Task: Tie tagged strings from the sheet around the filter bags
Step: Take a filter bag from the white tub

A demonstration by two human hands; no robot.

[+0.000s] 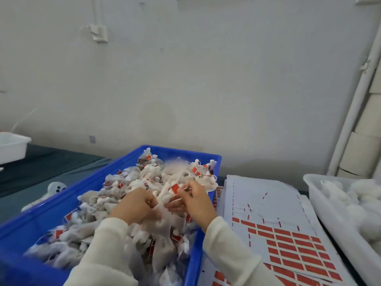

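Note:
Over the blue crate [181, 155], which is piled with white filter bags [123, 182] carrying red tags, both hands work on one bag. My left hand [134, 205] grips the neck of a white filter bag [162, 221] that hangs down toward me. My right hand [195, 201] pinches a thin string with a red tag [174, 187] just above that bag. To the right lies the white sheet [268, 195] with rows of red tags [296, 246] on its near half; its far half is mostly stripped.
A white tub [309, 178] of white filter bags stands at the far right. Another white tub [14, 145] sits at the far left on the dark table [51, 162]. A small white object [55, 187] lies left of the crate. A plain wall rises behind.

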